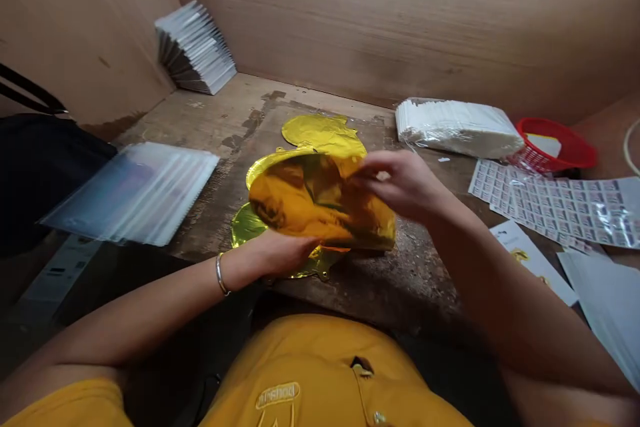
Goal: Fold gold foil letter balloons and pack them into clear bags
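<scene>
A flat, shiny gold foil balloon (pixel 320 190), with no air in it, is lifted and bent over between my hands. My right hand (pixel 397 180) pinches its upper right edge, thumb and fingers together. At the lower edge my left hand (pixel 285 252), with a silver bangle at the wrist, holds the foil from the near side; most of its fingers are hidden. Beneath lie more flat foil balloons, one yellow-gold (pixel 320 132) showing at the far side and a greenish-gold rounded part (pixel 246 225) at the left.
Clear plastic sleeves (pixel 145 190) lie left, near a dark bag (pixel 45 173). A fanned stack of cards (pixel 197 47) leans in the back corner. Rightward are a wrapped white bundle (pixel 457 127), a red basket (pixel 560 143), sticker sheets (pixel 560 207), a white card (pixel 533 260) and white paper (pixel 607 300).
</scene>
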`<state>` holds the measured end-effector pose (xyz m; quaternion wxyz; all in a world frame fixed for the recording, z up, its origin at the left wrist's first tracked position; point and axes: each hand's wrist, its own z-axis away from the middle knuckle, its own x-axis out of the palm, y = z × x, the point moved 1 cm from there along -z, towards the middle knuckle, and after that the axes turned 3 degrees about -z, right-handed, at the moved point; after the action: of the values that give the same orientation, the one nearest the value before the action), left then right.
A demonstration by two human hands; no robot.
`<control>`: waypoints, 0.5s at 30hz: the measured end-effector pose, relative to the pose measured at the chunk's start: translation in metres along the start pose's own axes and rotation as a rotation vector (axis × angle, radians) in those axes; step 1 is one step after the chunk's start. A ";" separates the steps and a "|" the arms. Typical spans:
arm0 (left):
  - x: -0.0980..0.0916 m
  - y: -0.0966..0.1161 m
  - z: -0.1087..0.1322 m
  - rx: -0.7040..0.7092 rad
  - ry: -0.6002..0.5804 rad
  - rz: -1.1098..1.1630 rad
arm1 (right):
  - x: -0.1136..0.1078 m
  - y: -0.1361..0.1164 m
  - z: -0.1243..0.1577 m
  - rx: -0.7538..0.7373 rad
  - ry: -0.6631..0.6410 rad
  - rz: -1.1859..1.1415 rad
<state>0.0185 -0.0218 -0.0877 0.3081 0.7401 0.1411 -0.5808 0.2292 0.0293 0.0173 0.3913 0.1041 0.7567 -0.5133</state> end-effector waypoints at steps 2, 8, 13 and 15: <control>-0.001 -0.006 0.003 0.001 -0.003 -0.036 | 0.013 0.031 -0.055 0.160 -0.032 -0.068; -0.005 -0.027 0.007 0.026 0.047 -0.077 | 0.052 0.072 -0.122 0.260 -0.026 0.083; -0.007 -0.042 0.008 0.080 0.072 -0.039 | 0.072 0.072 -0.141 0.214 -0.029 0.135; -0.007 -0.044 0.010 0.100 0.081 -0.056 | 0.082 0.073 -0.146 0.208 -0.047 0.152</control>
<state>-0.0160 0.0073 -0.0951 0.2485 0.7732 0.1450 -0.5651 0.1438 0.1679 -0.0668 0.4340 0.1892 0.6800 -0.5599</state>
